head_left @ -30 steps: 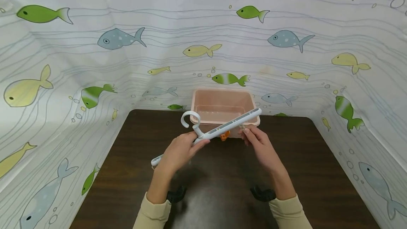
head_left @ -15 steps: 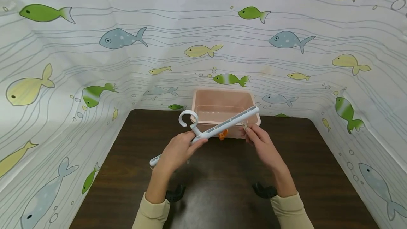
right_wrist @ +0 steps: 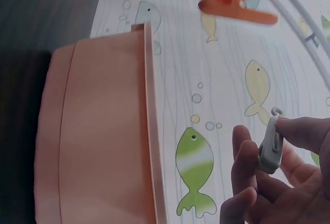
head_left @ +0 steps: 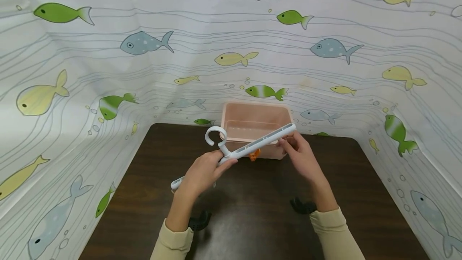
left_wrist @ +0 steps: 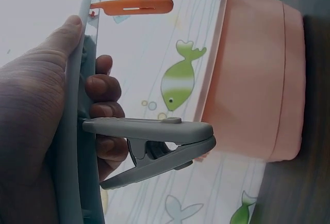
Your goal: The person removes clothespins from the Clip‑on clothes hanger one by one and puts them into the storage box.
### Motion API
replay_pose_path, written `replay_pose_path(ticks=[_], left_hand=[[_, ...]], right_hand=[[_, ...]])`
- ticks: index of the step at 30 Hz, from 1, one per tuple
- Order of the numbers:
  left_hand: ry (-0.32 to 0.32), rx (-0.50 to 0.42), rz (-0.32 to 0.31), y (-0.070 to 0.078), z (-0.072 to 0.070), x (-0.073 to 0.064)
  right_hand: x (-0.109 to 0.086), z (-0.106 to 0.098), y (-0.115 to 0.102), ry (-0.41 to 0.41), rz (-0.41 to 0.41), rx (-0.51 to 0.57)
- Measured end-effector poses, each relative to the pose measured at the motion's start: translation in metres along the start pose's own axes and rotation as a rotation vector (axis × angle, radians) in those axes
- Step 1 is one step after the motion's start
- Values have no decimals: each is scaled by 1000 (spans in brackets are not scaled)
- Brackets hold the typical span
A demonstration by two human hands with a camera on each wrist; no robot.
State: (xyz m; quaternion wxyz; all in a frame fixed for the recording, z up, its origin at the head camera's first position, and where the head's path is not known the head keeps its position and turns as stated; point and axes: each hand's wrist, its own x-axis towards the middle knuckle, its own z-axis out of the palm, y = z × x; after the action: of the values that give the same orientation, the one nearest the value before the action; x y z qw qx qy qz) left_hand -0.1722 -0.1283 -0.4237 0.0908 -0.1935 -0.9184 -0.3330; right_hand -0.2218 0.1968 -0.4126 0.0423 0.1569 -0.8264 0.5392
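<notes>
My left hand [head_left: 202,171] grips a light blue-grey plastic hanger [head_left: 260,143] near its middle, beside the hook. The hanger tilts, its right arm rising to the right. In the left wrist view, a grey clothespin [left_wrist: 154,131] hangs from it near my fingers. Farther along, an orange clothespin [left_wrist: 139,3] is also attached. My right hand [head_left: 303,159] is just under the hanger's raised end. Between thumb and fingers it pinches a small grey clothespin [right_wrist: 270,149] with a little hook at its top, apart from the hanger in the right wrist view.
Behind the hanger, a pink plastic bin [head_left: 258,109] stands at the back of the dark wooden table [head_left: 245,216]. A white sheet [head_left: 202,23] printed with fish surrounds the table at the back and sides.
My right hand has come closer to the underside of the hanger's raised end, the clothespin still in its fingers. The left hand keeps its grip on the hanger, and the head view has shifted slightly.
</notes>
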Motion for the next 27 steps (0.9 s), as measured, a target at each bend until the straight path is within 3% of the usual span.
replay_pose_path(ticks=[6,14,21,27], left_hand=[[-2,17,-7,1,-1,0],[-9,20,-1,2,0,-1],[-4,16,-8,3,2,-1],[0,19,-12,3,3,-2]], right_hand=[[16,-12,3,16,5,-40],[41,-16,8,74,37,-197],[69,-11,13,-7,-5,-226],[80,-10,15,-24,-6,-244]])
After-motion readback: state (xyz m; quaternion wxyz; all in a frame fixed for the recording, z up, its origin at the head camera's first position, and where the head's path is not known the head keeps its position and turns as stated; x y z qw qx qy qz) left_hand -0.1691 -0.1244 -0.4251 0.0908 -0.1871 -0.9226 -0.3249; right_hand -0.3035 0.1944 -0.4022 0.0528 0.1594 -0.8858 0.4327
